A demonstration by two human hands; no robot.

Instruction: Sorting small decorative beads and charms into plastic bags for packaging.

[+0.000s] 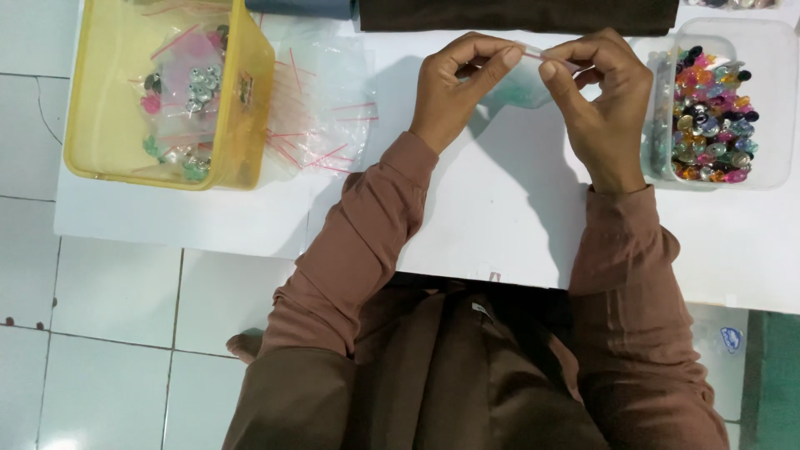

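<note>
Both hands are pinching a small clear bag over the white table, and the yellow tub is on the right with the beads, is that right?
Not quite. In the head view the yellow tub sits on the left. The clear box of mixed beads is on the right. The left hand and right hand do pinch a small clear bag over the white table.

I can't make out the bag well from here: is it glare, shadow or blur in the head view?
Head view: even, soft light; the hands cast a faint shadow on the white table. The clear bag pinched by left hand and right hand is see-through and low in contrast; slight overall softness, no strong glare.
</note>
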